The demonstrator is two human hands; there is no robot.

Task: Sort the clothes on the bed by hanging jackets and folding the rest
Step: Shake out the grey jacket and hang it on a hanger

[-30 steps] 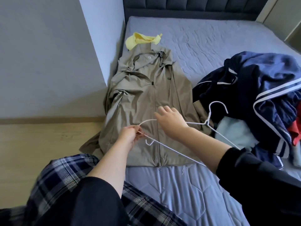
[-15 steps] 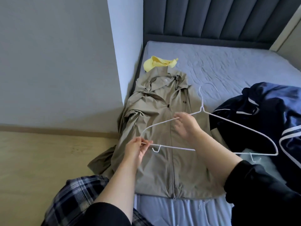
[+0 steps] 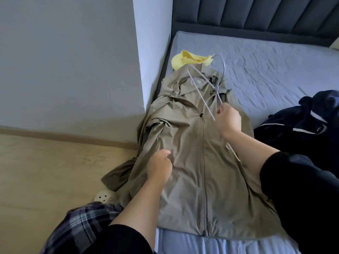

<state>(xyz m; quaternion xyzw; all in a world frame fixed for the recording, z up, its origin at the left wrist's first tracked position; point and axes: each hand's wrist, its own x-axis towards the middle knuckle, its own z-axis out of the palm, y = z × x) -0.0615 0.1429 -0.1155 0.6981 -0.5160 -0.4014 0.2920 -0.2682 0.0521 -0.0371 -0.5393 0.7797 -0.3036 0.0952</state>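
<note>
Khaki jacket [image 3: 192, 162] lies zipped and flat along the bed's [image 3: 275, 70] left edge; right grip [image 3: 229, 121] closed round a wire hanger [image 3: 201, 96] above its chest, hook toward the collar; left grip [image 3: 159, 165] loosely curled, apparently empty, over the jacket's side; navy clothes [image 3: 302, 129] at the right edge.

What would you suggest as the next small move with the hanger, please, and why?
Probably slide the hanger into the tan jacket at its neck: the right hand holds it over the collar, and the jacket lies zipped on the bed.
</note>
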